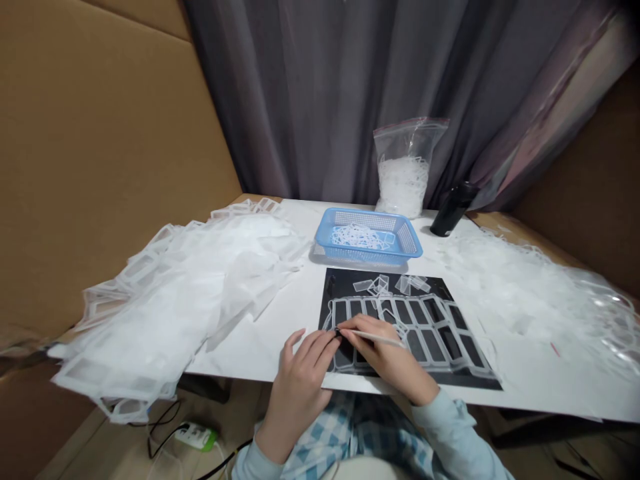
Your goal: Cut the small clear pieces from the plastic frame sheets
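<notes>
My right hand (383,347) is closed around a slim white pen-like tool (380,339), its dark tip pointing left. My left hand (307,360) has its fingers bent together at the upper left of a clear plastic frame sheet (421,328), close to that tip; the little finger stands apart. What lies right under the fingertips is partly hidden. The sheet has two rows of long rectangular openings and rests on a black mat (340,283). Small loose clear rectangles (413,285) lie on the mat above it.
A blue basket (369,253) with thin white frames stands behind the mat. Farther back are a zip bag (404,180) of white pieces and a black bottle (453,210). Plastic sheets (165,313) pile up at left, overhanging the table edge; clear plastic scraps (540,293) heap at right.
</notes>
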A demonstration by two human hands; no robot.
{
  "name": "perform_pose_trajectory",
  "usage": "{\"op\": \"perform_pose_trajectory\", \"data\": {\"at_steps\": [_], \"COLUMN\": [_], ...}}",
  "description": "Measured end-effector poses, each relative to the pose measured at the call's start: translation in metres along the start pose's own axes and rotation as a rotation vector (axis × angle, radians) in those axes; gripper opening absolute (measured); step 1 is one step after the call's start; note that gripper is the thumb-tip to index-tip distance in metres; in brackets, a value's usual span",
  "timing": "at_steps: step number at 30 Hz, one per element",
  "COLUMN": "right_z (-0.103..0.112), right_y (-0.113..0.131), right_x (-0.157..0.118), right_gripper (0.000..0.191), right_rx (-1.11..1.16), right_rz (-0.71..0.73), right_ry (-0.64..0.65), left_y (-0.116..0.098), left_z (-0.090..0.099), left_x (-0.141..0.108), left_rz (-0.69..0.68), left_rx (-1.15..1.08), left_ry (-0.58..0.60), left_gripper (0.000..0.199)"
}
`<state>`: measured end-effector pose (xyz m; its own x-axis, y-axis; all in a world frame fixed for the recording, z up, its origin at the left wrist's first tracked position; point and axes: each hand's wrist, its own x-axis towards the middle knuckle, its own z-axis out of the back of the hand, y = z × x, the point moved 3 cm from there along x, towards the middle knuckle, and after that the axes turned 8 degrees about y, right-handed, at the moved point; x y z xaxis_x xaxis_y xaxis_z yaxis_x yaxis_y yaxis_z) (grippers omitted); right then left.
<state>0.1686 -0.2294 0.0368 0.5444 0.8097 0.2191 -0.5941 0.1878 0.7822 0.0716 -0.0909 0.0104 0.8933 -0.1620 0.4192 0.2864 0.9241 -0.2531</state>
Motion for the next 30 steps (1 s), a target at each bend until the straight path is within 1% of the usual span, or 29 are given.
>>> {"op": "perform_pose_trajectory", "data": {"at_steps": [4, 6, 9, 13, 15, 18, 21, 24, 25, 26, 27, 28, 30], "right_z": [-0.001, -0.004, -0.006, -0.004, 0.002, 0.015, 0.032, 0.045, 0.047, 0.049, 0.050, 0.051, 0.052], "right_y": [0.004, 0.003, -0.004, -0.012, -0.012, -0.011, -0.008, -0.010, -0.011, -0.012, -0.013, -0.014, -0.014], "right_x": [-0.001, -0.001, -0.001, 0.000, -0.002, -0.007, -0.017, -0.031, -0.034, -0.037, -0.039, -0.039, -0.036], "right_gripper": [0.022, 0.022, 0.023, 0.027, 0.025, 0.023, 0.024, 0.024, 0.025, 0.026, 0.027, 0.027, 0.028], "right_rx": [-0.309, -0.419, -0.434, -0.388, -0.368, -0.333, -0.270, -0.099, -0.035, 0.008, 0.020, 0.002, -0.089], "right_rz": [0.115, 0.149, 0.143, 0.096, 0.055, -0.018, -0.059, -0.086, -0.094, -0.103, -0.115, -0.129, -0.150], "right_ry": [-0.001, 0.001, -0.015, -0.101, -0.187, -0.378, -0.696, -1.088, -1.184, -1.249, -1.274, -1.247, -1.073], "left_y": [-0.001, -0.001, -0.001, 0.000, 0.001, 0.000, -0.001, -0.001, -0.001, -0.001, -0.001, -0.001, -0.001], "left_z": [0.002, 0.002, 0.002, 0.002, 0.002, 0.003, 0.004, 0.004, 0.004, 0.004, 0.004, 0.004, 0.004], "left_x": [0.001, 0.002, 0.002, 0.001, 0.001, 0.001, 0.001, 0.001, 0.001, 0.001, 0.001, 0.001, 0.001], "left_rz": [0.013, 0.017, 0.019, 0.014, 0.020, 0.033, 0.042, 0.047, 0.049, 0.051, 0.054, 0.057, 0.063], "left_rx": [-0.011, -0.020, -0.034, -0.045, -0.047, -0.047, -0.049, -0.048, -0.045, -0.040, -0.035, -0.030, -0.019], "left_ry": [-0.008, -0.003, 0.017, 0.033, 0.039, 0.046, 0.044, 0.038, 0.035, 0.033, 0.032, 0.031, 0.029], "left_gripper": [0.053, 0.050, 0.052, 0.055, 0.056, 0.057, 0.057, 0.056, 0.056, 0.056, 0.056, 0.056, 0.056]}}
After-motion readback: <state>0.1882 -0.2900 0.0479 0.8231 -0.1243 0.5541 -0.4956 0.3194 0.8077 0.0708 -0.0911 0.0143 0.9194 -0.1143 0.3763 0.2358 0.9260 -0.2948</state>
